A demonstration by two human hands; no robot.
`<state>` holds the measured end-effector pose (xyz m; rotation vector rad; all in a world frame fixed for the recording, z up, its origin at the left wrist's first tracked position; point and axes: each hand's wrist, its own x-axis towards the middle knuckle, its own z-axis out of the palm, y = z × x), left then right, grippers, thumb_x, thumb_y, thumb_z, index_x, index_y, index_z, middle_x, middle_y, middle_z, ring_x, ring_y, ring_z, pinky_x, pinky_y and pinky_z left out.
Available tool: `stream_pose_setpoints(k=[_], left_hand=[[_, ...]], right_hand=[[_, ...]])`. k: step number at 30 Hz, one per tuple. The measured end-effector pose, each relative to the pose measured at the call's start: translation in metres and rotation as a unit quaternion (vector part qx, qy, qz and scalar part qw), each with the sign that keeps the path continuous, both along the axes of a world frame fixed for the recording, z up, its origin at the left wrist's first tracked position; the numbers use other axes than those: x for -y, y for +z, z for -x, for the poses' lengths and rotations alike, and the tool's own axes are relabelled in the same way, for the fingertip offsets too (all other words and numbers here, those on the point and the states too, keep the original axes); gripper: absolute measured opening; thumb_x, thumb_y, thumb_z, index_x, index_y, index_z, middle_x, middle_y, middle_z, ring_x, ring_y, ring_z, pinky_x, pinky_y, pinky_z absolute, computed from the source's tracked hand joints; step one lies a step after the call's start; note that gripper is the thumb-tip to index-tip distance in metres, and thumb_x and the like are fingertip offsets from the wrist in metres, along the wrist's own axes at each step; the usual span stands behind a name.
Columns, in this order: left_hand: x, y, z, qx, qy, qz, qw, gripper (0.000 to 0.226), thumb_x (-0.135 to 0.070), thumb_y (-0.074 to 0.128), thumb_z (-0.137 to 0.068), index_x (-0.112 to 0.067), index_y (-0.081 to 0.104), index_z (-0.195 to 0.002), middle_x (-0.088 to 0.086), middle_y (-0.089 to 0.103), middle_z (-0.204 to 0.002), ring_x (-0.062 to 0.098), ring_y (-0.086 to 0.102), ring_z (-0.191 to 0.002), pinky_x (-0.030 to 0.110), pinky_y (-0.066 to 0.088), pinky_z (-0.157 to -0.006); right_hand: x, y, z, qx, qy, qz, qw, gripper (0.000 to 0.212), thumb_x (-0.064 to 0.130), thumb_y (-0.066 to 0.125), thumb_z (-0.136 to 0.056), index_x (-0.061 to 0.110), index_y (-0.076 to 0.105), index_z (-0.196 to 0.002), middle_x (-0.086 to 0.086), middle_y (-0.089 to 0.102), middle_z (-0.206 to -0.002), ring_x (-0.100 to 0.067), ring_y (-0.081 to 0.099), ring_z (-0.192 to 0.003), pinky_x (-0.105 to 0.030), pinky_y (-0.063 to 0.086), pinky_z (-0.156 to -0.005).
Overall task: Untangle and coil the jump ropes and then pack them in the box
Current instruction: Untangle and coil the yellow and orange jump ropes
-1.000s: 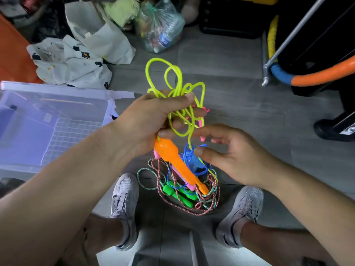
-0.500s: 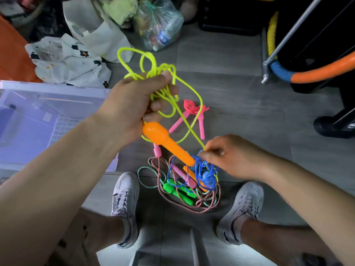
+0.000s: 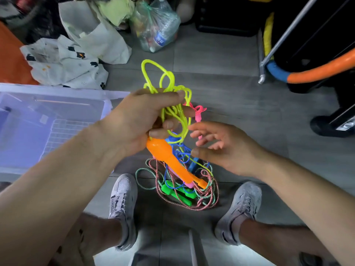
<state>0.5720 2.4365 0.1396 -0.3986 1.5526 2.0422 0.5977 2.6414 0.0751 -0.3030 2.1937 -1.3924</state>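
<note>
The grey tiled floor (image 3: 221,104) carries a tangle of jump ropes (image 3: 201,192) between the person's shoes (image 3: 123,204): a braided rope (image 3: 192,206), green handles (image 3: 172,191) and a blue cord (image 3: 183,150). Above it the left hand (image 3: 142,120) clenches bunched loops of the yellow rope (image 3: 165,81) and its orange handle (image 3: 171,160). The right hand (image 3: 224,148) is released, fingers spread, just beside the yellow strands. The clear plastic box (image 3: 57,89) stands at the left.

My only view is a wide-angle camera on the person's head, looking forward and steeply down at the floor (image 3: 240,104), with the left forearm (image 3: 57,179) and right forearm (image 3: 307,189) reaching in from the lower corners. It rides close: the left hand (image 3: 142,120), gripping the yellow rope (image 3: 167,79), and the right hand (image 3: 226,148) fill the centre, and the box (image 3: 57,89) is cut by the left edge.
</note>
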Motion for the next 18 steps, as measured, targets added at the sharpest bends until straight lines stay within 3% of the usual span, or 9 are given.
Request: stream_pose_setpoints(k=[2, 4, 6, 8, 10, 12, 15, 18], left_hand=[[-0.004, 0.001, -0.001, 0.009, -0.024, -0.039, 0.999, 0.026, -0.019, 0.061, -0.086, -0.002, 0.057, -0.105, 0.010, 0.067, -0.070, 0.010, 0.036, -0.040, 0.015, 0.017, -0.033], [-0.003, 0.000, -0.001, 0.015, -0.040, -0.060, 0.997, 0.035, -0.023, 0.060, -0.082, -0.004, 0.054, -0.111, 0.006, 0.066, -0.070, 0.006, 0.036, -0.038, 0.014, 0.019, -0.031], [0.001, 0.002, 0.002, 0.011, -0.041, -0.051, 0.998, 0.035, -0.024, 0.060, -0.083, -0.005, 0.053, -0.111, 0.003, 0.065, -0.070, 0.004, 0.034, -0.038, 0.014, 0.021, -0.031], [0.009, 0.005, 0.006, 0.004, -0.026, -0.048, 0.999, 0.021, -0.023, 0.059, -0.084, -0.008, 0.054, -0.097, 0.000, 0.062, -0.069, 0.003, 0.033, -0.038, 0.013, 0.018, -0.031], [0.022, 0.009, 0.010, -0.011, 0.008, -0.063, 0.998, 0.009, -0.022, 0.055, -0.090, -0.015, 0.052, -0.087, -0.004, 0.057, -0.069, 0.002, 0.033, -0.040, 0.013, 0.016, -0.033], [0.032, 0.012, 0.013, -0.041, 0.056, -0.062, 0.996, 0.013, -0.021, 0.051, -0.097, -0.018, 0.051, -0.085, -0.005, 0.055, -0.071, 0.003, 0.032, -0.043, 0.014, 0.017, -0.035], [0.029, 0.005, 0.011, -0.106, 0.121, 0.051, 0.986, 0.020, -0.019, 0.054, -0.101, -0.018, 0.055, -0.081, -0.001, 0.059, -0.070, 0.009, 0.035, -0.044, 0.018, 0.022, -0.037], [0.017, -0.009, 0.004, -0.153, 0.034, 0.249, 0.956, 0.028, -0.032, 0.066, -0.095, -0.018, 0.061, -0.071, 0.004, 0.056, -0.062, 0.015, 0.037, -0.046, 0.020, 0.028, -0.041]], right_hand=[[0.005, -0.004, -0.005, 0.010, 0.008, 0.010, 1.000, 0.043, 0.028, 0.078, -0.086, 0.044, 0.059, -0.121, 0.017, 0.064, -0.114, 0.001, 0.064, -0.100, -0.024, 0.055, -0.080], [0.009, -0.007, -0.009, 0.024, 0.029, 0.001, 0.999, 0.033, 0.037, 0.074, -0.086, 0.047, 0.062, -0.115, 0.018, 0.066, -0.113, 0.006, 0.064, -0.095, -0.023, 0.053, -0.082], [0.012, -0.008, -0.012, 0.024, 0.057, -0.019, 0.998, 0.015, 0.036, 0.069, -0.089, 0.038, 0.067, -0.104, 0.014, 0.070, -0.108, -0.003, 0.068, -0.096, -0.033, 0.056, -0.088], [0.013, -0.007, -0.012, 0.029, 0.060, -0.033, 0.997, 0.005, 0.028, 0.065, -0.095, 0.026, 0.068, -0.098, 0.008, 0.072, -0.098, -0.013, 0.069, -0.093, -0.041, 0.055, -0.090], [0.010, -0.008, -0.007, 0.030, 0.053, -0.081, 0.995, 0.009, 0.029, 0.061, -0.097, 0.023, 0.067, -0.093, 0.003, 0.072, -0.092, -0.018, 0.067, -0.090, -0.043, 0.054, -0.088], [0.002, -0.013, 0.002, 0.009, 0.040, -0.169, 0.985, 0.014, 0.032, 0.058, -0.098, 0.025, 0.066, -0.090, 0.003, 0.071, -0.088, -0.020, 0.065, -0.086, -0.038, 0.053, -0.085], [-0.007, -0.011, 0.013, -0.026, 0.000, -0.226, 0.974, 0.021, 0.029, 0.054, -0.101, 0.024, 0.067, -0.086, 0.009, 0.072, -0.085, -0.016, 0.066, -0.080, -0.030, 0.053, -0.077], [-0.004, 0.002, 0.015, 0.029, -0.113, -0.070, 0.991, 0.021, 0.017, 0.052, -0.103, 0.019, 0.068, -0.089, -0.001, 0.077, -0.085, -0.023, 0.073, -0.082, -0.039, 0.062, -0.077]])
